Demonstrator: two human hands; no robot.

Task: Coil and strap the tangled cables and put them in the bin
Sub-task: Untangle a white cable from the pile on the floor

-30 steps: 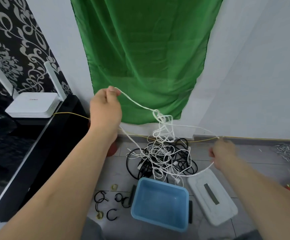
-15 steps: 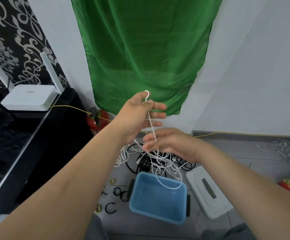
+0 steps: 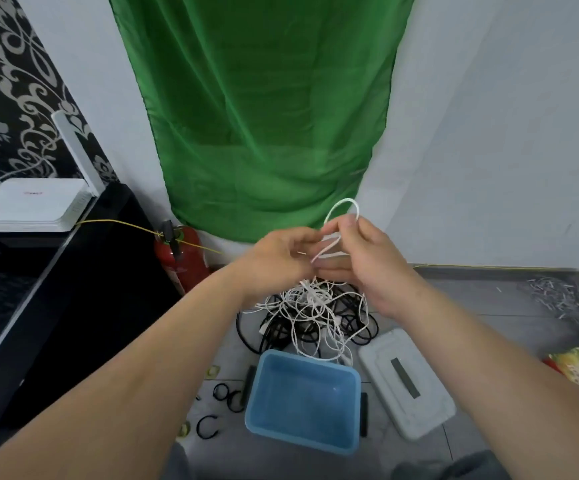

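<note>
While both hands meet above the floor [image 3: 488, 306], the left hand [image 3: 277, 258] and right hand [image 3: 378, 261] pinch a loop of white cable [image 3: 343, 204], fingers curled on it. More of it hangs into the tangled pile [image 3: 315, 317], which reaches the far rim of the blue bin [image 3: 301, 357]. A white lid [image 3: 405, 382] lies just right of the bin; black straps [image 3: 225, 396] lie left. A black cabinet [image 3: 73, 306] closes the left side. Behind hangs green cloth [image 3: 263, 116].

Home room: router [image 3: 35, 205], patterned wallpaper [image 3: 14, 98].
</note>
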